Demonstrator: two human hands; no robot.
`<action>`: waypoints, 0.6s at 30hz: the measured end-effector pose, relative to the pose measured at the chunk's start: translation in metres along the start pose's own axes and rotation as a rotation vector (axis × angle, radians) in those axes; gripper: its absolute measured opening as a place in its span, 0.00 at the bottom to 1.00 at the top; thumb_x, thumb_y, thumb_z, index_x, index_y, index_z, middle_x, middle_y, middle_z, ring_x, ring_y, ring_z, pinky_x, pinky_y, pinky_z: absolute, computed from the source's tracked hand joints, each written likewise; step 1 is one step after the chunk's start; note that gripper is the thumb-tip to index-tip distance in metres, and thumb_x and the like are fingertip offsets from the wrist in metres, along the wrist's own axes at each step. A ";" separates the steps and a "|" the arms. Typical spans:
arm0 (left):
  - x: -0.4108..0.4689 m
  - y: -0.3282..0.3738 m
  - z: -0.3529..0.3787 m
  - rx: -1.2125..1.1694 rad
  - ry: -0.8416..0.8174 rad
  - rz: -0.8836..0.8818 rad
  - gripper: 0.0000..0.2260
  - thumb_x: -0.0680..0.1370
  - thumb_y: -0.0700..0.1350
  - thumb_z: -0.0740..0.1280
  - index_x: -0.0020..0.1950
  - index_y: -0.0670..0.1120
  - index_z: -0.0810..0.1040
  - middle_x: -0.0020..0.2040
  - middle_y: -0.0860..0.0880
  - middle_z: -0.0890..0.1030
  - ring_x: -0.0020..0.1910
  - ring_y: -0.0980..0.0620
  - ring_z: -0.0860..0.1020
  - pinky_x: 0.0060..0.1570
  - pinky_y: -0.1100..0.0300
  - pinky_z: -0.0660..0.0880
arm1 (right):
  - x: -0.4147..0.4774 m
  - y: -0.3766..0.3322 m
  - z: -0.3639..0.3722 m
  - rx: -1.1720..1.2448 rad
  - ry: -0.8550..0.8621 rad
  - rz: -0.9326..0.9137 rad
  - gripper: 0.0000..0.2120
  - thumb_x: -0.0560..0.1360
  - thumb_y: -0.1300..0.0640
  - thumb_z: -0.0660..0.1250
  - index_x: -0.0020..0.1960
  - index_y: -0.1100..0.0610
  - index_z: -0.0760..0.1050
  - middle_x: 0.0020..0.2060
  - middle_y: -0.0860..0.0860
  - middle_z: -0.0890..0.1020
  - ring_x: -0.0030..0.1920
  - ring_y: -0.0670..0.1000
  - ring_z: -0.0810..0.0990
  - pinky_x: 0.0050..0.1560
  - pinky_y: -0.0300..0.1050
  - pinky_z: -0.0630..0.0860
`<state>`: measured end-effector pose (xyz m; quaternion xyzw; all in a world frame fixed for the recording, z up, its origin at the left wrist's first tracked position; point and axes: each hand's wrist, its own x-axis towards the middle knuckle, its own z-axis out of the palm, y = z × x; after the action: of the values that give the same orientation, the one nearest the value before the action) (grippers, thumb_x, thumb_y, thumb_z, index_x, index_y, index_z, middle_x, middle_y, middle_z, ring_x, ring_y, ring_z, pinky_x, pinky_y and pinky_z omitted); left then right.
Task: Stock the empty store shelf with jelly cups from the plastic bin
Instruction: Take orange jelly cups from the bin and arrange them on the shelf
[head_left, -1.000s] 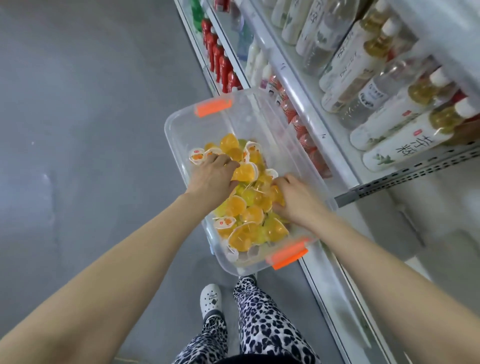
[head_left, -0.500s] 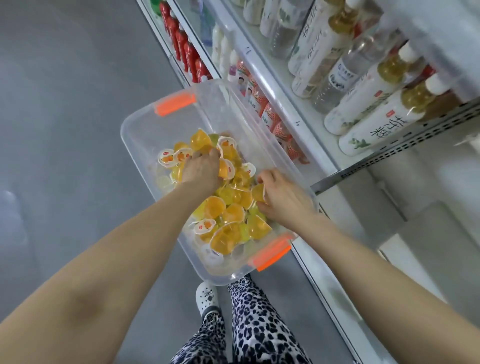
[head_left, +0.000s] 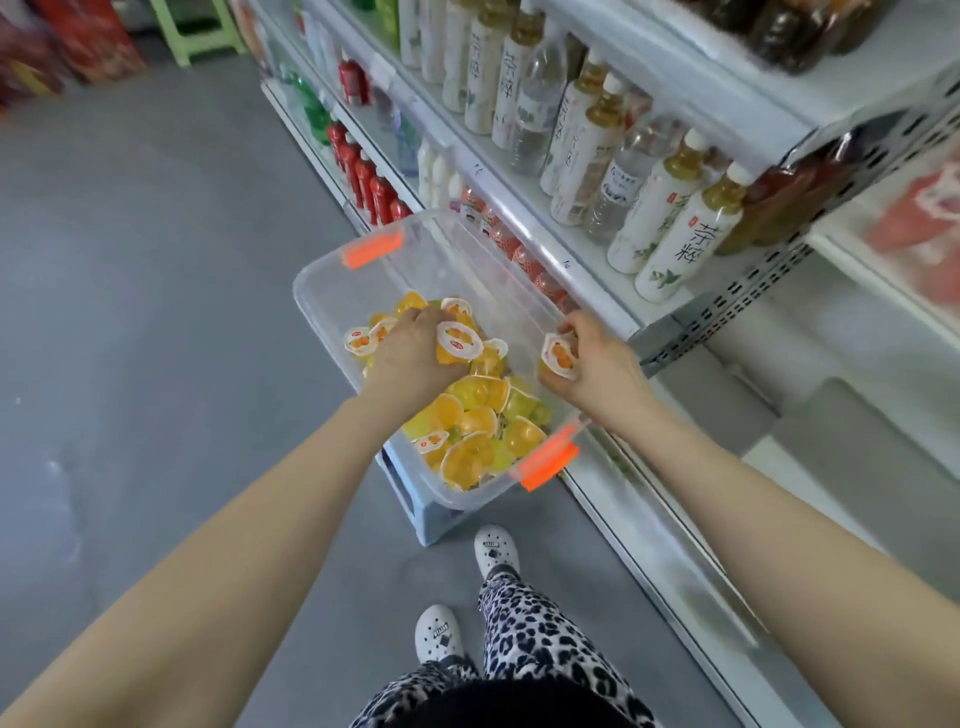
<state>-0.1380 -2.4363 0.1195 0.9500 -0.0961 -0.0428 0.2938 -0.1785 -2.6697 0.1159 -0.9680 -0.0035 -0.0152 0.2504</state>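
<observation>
In the bin (head_left: 322, 291), set on a stool (head_left: 415, 499) against the shelf (head_left: 571, 265) edge, the cups (head_left: 478, 410) lie heaped toward the near end. Left hand (head_left: 410, 353): fingers curled round a cup (head_left: 457, 340), lid up, above the heap. Right hand (head_left: 597, 364): fingers pinching a second cup (head_left: 558, 356) at the bin's right rim. Bottles (head_left: 675, 228) line the shelf

Hidden, cropped, smeared

Left hand (head_left: 410, 358) blankets the jelly cups (head_left: 467, 410) beneath it in the plastic bin (head_left: 332, 291), fingertips buried; right hand (head_left: 597, 364) grips its jelly cup (head_left: 558, 356), body hidden below the lid (print too small to read). Stool (head_left: 423, 519) under the bin mostly covered. Red packs (head_left: 78, 41) far left blur; dark bottles (head_left: 810, 31) cropped up top.
</observation>
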 end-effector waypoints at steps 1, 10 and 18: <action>-0.005 0.007 -0.004 -0.006 0.004 0.032 0.27 0.68 0.51 0.76 0.64 0.48 0.74 0.58 0.46 0.76 0.56 0.46 0.75 0.49 0.58 0.69 | -0.006 -0.001 -0.009 -0.002 0.023 0.003 0.23 0.67 0.49 0.76 0.55 0.53 0.68 0.48 0.50 0.77 0.45 0.52 0.75 0.40 0.44 0.65; -0.031 0.096 -0.023 -0.071 -0.028 0.295 0.25 0.68 0.54 0.76 0.61 0.48 0.75 0.56 0.48 0.78 0.54 0.48 0.77 0.54 0.53 0.73 | -0.073 0.006 -0.103 -0.094 0.253 -0.008 0.20 0.69 0.50 0.74 0.55 0.54 0.71 0.49 0.52 0.78 0.49 0.54 0.75 0.42 0.44 0.63; -0.037 0.198 -0.019 -0.066 -0.050 0.533 0.27 0.68 0.56 0.74 0.64 0.49 0.76 0.57 0.48 0.79 0.54 0.48 0.77 0.52 0.55 0.73 | -0.135 0.037 -0.201 -0.173 0.498 0.073 0.18 0.71 0.46 0.72 0.56 0.51 0.72 0.52 0.49 0.78 0.54 0.52 0.73 0.47 0.43 0.63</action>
<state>-0.2031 -2.5787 0.2483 0.8797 -0.3488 0.0095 0.3231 -0.3186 -2.7995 0.2692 -0.9518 0.0945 -0.2441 0.1601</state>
